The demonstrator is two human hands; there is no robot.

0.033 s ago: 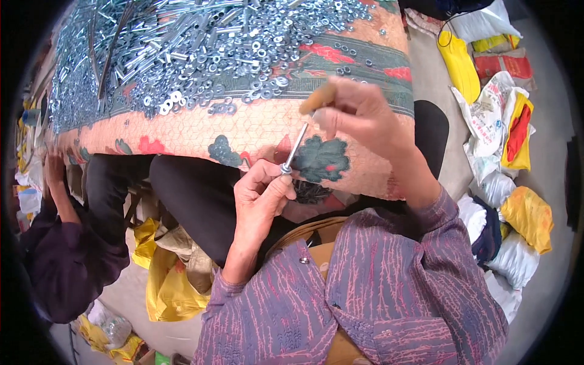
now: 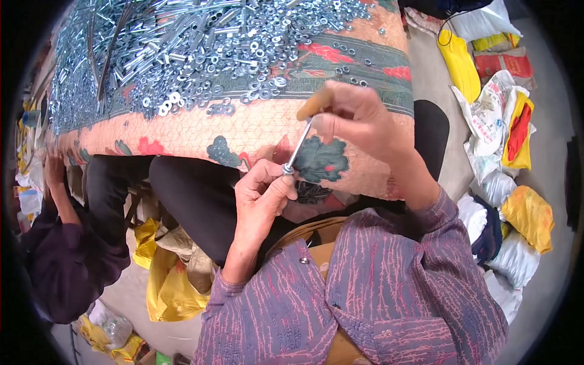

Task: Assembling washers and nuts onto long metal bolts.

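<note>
Pinched between thumb and fingers of my left hand [image 2: 260,201] is a long silvery bolt [image 2: 298,148], tilted up and to the right, with a nut and washer [image 2: 287,170] at its lower end. My right hand [image 2: 365,118] is closed at the bolt's upper end, thumb against its tip. A tan cover [image 2: 315,103] sits on one of its fingertips. Both hands are above the near edge of a table covered by a floral cloth [image 2: 201,131]. Loose washers [image 2: 173,100] lie beyond my left hand.
A large heap of metal rods, sleeves and nuts [image 2: 182,48] covers the table's far left. Another person's arm [image 2: 61,194] is at the left. Yellow and white bags [image 2: 493,121] lie on the floor to the right; a yellow bag [image 2: 170,292] lies lower left.
My right hand has come slightly down, and its thumb is now at the bolt's upper tip. The left hand has barely moved.
</note>
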